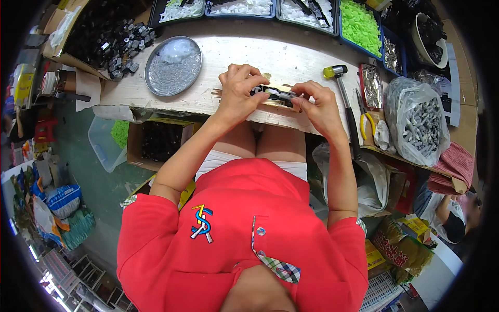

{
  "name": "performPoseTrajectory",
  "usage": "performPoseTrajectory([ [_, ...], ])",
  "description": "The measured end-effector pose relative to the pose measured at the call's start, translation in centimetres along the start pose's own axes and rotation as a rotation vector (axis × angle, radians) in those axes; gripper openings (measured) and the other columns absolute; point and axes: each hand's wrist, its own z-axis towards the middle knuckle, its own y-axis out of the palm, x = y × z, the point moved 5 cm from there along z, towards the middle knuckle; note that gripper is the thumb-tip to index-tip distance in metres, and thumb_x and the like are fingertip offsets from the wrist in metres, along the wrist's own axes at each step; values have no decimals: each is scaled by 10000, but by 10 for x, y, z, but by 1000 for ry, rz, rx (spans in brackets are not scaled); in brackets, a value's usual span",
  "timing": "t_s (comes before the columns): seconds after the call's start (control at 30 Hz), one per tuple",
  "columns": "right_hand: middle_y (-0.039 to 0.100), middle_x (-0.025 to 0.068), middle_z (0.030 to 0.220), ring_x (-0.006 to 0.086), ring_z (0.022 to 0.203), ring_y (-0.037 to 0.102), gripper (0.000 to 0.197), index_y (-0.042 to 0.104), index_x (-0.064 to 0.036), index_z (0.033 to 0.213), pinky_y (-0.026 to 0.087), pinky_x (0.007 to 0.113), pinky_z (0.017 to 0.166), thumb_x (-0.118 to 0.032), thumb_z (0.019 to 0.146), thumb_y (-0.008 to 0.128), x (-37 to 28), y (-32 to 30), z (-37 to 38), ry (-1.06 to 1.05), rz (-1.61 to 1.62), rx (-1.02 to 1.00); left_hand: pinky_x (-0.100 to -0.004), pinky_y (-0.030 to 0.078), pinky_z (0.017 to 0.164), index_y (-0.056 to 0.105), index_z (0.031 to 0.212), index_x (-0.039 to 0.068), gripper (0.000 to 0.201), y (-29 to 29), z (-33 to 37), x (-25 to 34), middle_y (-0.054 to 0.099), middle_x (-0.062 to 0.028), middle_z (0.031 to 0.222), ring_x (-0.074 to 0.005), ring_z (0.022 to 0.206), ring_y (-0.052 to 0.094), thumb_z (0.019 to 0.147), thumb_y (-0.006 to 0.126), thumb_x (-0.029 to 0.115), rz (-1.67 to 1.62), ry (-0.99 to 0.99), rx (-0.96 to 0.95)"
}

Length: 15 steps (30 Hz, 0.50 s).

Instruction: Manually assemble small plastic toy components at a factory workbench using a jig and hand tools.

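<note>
Near the bench's front edge, both my hands are closed around a small elongated black plastic assembly (279, 95) with a white strip along it. My left hand (241, 89) pinches its left end, the thumb pressed along the top. The fingertips of my right hand (318, 103) pinch the right end. A pale wooden block (279, 88) partly shows just behind and under the piece. My fingers cover both ends, so its full shape is hidden.
Left on the white bench (249, 41) is a round metal dish (173, 65) of clear stuff. Right are a yellow-headed hammer (341, 86), yellow-handled pliers (366, 117) and a bag of grey metal parts (419, 115). Bins of white parts (241, 7) and green parts (359, 27) line the back.
</note>
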Motion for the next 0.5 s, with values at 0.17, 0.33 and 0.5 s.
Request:
performPoseTrajectory([
  [0.17,598,99,730,182,605,572,144,621,0,850,426,284,572,8,707,636,-4,3,3,-54,-55,-11,-341,267,784,662,848,124,241,2,0,-1,547,11,885,-190,912,436,611,702,136,-35,-31,-6],
  [0.33,588,97,721,139,569,569,142,620,9,848,409,261,523,41,710,630,-3,5,3,-121,-138,6,-328,273,789,658,830,126,230,2,0,-1,550,15,853,-181,882,458,606,712,130,-32,-44,3],
  [0.5,594,44,778,206,762,539,160,614,-79,836,326,337,702,-32,684,635,-7,5,-2,-210,-305,32,-322,270,775,643,709,128,107,2,-4,2,546,35,805,-167,852,456,623,702,104,1,108,46],
])
